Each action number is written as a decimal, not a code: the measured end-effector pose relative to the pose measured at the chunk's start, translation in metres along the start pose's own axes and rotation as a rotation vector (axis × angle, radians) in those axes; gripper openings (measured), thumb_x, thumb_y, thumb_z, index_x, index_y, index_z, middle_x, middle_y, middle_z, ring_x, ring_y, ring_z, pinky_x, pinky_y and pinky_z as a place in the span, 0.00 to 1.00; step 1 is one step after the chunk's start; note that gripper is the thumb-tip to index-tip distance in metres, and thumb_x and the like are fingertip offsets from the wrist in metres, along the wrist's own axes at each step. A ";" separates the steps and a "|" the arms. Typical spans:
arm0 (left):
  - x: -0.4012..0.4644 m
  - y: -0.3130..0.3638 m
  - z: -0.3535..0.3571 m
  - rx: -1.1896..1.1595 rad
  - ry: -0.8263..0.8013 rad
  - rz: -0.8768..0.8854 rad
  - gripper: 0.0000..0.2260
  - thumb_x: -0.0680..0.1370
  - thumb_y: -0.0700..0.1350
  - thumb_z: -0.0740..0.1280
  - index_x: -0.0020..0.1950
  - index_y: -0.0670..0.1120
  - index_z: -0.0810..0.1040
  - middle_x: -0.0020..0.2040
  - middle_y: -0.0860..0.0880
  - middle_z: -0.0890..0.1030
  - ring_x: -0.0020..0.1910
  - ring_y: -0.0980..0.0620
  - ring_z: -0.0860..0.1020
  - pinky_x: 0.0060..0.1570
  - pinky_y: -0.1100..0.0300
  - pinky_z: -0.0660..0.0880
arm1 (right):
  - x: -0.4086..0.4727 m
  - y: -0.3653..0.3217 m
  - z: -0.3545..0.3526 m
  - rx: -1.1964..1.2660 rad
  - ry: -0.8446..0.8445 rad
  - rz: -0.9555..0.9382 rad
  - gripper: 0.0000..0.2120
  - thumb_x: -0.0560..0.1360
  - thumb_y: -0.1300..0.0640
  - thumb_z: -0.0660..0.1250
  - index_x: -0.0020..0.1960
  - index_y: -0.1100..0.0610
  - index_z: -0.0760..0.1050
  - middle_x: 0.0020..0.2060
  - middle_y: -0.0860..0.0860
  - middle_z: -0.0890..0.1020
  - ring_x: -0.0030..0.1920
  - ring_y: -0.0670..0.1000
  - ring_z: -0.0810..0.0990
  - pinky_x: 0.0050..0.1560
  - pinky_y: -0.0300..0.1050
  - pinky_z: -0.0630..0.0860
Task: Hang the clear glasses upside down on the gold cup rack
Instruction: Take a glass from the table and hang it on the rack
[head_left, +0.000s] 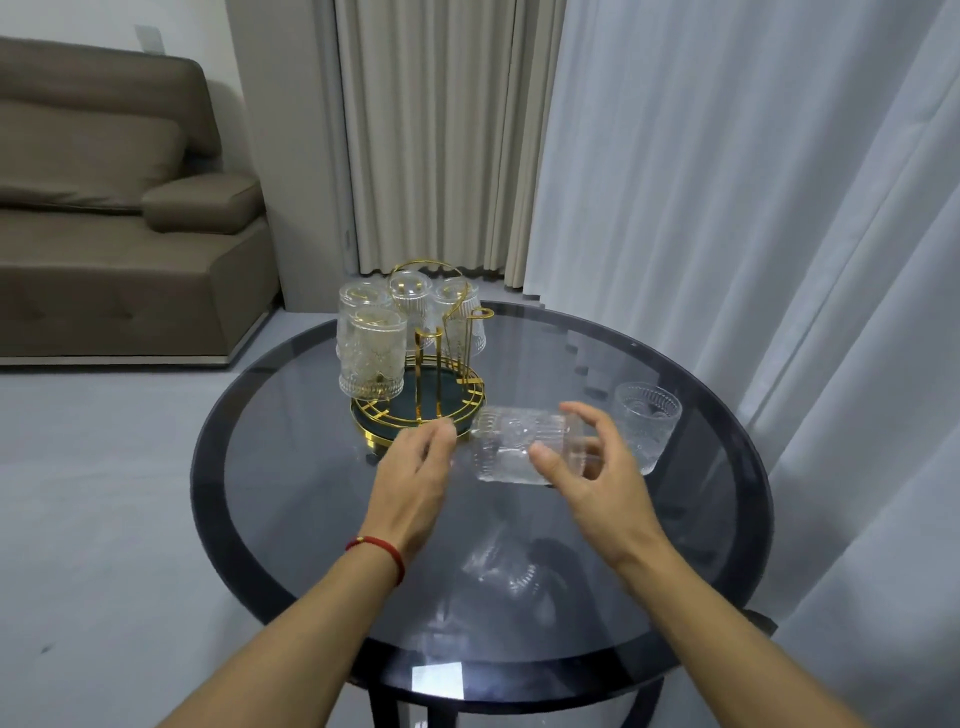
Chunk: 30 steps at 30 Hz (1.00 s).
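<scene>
The gold cup rack (422, 415) with a dark round base stands at the far left of the round glass table (311, 509). Several clear patterned glasses (372, 353) hang upside down on its prongs; one gold prong (480, 314) at the right is bare. My right hand (592, 467) holds a clear glass (511, 447) on its side above the table, thumb in front and fingers over its right end. My left hand (418, 473) is close to the glass's left end, fingers loosely curled and holding nothing. Another clear glass (647, 423) stands upright on the table at the right.
A brown sofa (114, 218) stands at the back left on the grey floor. Beige curtains (441, 130) and white sheer curtains (753, 208) hang close behind and to the right of the table. The table's dark rim (208, 467) curves around the glass top.
</scene>
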<state>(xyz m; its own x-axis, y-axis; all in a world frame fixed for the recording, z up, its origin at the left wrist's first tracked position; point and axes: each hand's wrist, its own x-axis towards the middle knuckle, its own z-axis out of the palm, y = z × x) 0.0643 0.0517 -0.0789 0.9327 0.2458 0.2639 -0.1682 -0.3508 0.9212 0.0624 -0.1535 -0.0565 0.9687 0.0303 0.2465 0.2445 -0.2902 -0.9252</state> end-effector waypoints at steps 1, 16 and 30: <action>0.004 -0.013 -0.001 0.206 0.032 0.059 0.16 0.82 0.55 0.60 0.62 0.49 0.80 0.60 0.48 0.78 0.61 0.53 0.74 0.59 0.53 0.72 | 0.004 -0.001 0.001 -0.027 0.054 -0.012 0.24 0.72 0.39 0.75 0.66 0.34 0.71 0.60 0.42 0.77 0.61 0.49 0.79 0.60 0.54 0.80; 0.018 -0.065 0.008 0.844 -0.079 0.132 0.33 0.80 0.62 0.55 0.81 0.51 0.51 0.83 0.45 0.48 0.81 0.46 0.46 0.76 0.45 0.58 | 0.137 -0.090 0.020 -0.185 0.214 -0.128 0.34 0.71 0.43 0.76 0.73 0.46 0.69 0.69 0.48 0.76 0.66 0.53 0.76 0.62 0.47 0.74; 0.019 -0.069 0.010 0.860 -0.125 0.122 0.33 0.81 0.61 0.52 0.82 0.52 0.42 0.83 0.46 0.43 0.80 0.48 0.38 0.79 0.45 0.48 | 0.162 -0.085 0.081 -0.479 0.012 -0.104 0.39 0.68 0.52 0.81 0.74 0.55 0.68 0.70 0.55 0.76 0.69 0.58 0.74 0.69 0.57 0.74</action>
<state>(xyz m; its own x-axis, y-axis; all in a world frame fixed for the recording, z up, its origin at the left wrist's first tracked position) 0.0968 0.0718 -0.1405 0.9605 0.0786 0.2670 -0.0176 -0.9402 0.3402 0.2015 -0.0460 0.0389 0.9389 0.0724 0.3364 0.2897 -0.6939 -0.6593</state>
